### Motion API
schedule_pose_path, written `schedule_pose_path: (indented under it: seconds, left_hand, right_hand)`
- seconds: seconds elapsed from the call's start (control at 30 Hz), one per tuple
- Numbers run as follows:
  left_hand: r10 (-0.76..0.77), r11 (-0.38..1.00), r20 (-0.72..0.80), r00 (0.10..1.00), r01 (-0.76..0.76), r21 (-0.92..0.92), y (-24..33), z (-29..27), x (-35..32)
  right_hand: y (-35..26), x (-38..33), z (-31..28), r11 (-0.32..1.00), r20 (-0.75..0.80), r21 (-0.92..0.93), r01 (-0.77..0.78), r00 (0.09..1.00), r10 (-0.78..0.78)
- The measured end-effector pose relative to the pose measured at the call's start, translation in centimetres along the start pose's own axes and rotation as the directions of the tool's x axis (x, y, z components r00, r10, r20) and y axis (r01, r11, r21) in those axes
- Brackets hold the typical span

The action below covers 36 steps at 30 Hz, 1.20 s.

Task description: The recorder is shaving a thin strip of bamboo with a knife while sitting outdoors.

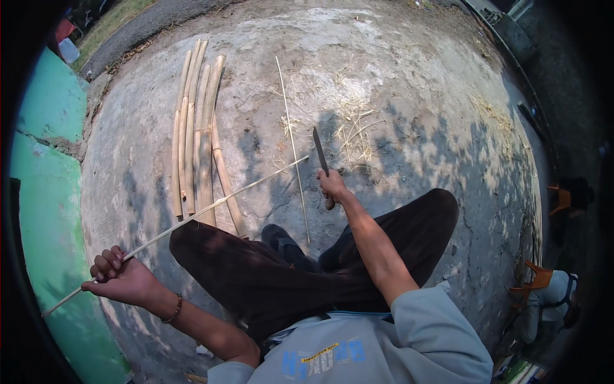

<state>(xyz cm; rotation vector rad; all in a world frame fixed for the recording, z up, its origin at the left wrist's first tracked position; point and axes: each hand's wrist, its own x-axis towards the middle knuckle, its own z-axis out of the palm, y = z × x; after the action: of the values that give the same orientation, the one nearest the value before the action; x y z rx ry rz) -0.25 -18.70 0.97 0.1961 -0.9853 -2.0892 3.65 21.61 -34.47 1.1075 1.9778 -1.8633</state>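
My left hand (121,280), at the lower left, is closed around a long thin bamboo strip (246,187). The strip slants up to the right across my knee, its far tip near the knife. In front of me my right hand (332,184) grips the wooden handle of a knife (321,151). The dark blade points away and a little left, apart from the strip's tip. A second thin bamboo strip (289,121) lies lengthwise on the ground beyond my feet, and the held strip crosses above it.
Several bamboo poles (206,128) lie side by side on the concrete to the left. Pale shavings (355,128) are scattered ahead, beyond the knife. A green wall (54,217) runs along the left. At the right edge a person (556,297) sits by an orange chair (536,280).
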Motion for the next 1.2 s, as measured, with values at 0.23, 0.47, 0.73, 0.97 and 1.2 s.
schedule_pose_path:
  seconds: [0.23,0.47,0.73,0.97,1.2]
  left_hand:
    - [0.024,0.998,0.189,0.982,-0.012,-0.062,2.3,4.2,-5.6]
    - [0.122,0.989,0.269,0.955,-0.094,-0.115,3.3,6.9,-11.0]
    - [0.107,0.976,0.414,0.904,-0.017,-0.216,2.5,9.8,-13.8]
    - [0.075,0.967,0.537,0.84,0.07,-0.246,1.4,13.9,-14.5]
    - [0.031,0.958,0.676,0.736,0.171,-0.23,-2.1,20.3,-14.3]
  right_hand:
    - [-13.4,-3.2,-5.4,0.53,0.369,-0.736,0.42,0.906,-0.206]
    - [-19.2,-25.6,-4.5,0.653,0.19,-0.28,0.703,0.708,-0.681]
    - [-11.7,-29.1,0.8,0.526,0.396,-0.307,0.793,0.609,-0.687]
    - [-12.3,-26.5,-0.1,0.582,0.279,-0.308,0.752,0.657,-0.701]
    - [-13.5,-24.1,-2.2,0.708,0.129,-0.277,0.649,0.756,-0.642]
